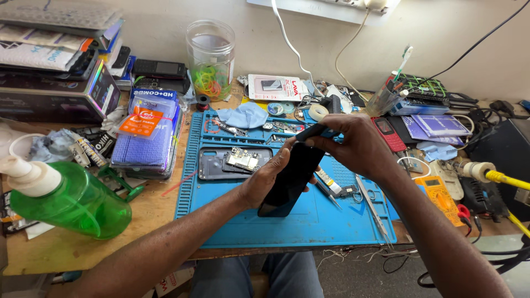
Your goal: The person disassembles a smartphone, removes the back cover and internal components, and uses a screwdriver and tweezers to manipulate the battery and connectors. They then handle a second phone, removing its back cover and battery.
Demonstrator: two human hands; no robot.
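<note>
- The phone (290, 177), a flat glossy black slab, is tilting with its long axis running from lower left up to upper right.
- The left hand (266, 179) is grasping its lower half, fingers wrapping the edge.
- The right hand (353, 144) is pinching a dark tool (317, 132) at the phone's top end.
- Beneath the fingers is lying a ribbed blue rubber mat (287, 221).

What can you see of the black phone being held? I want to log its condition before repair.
The black phone is a slim, dark, glossy slab with its screen unlit and rounded corners. It is tilted, lower end near the blue work mat, upper end raised. The left hand grips its left edge; the right hand pinches the upper end, where a dark tool also sits. No cracks are visible, though the hands hide part of it.
</note>
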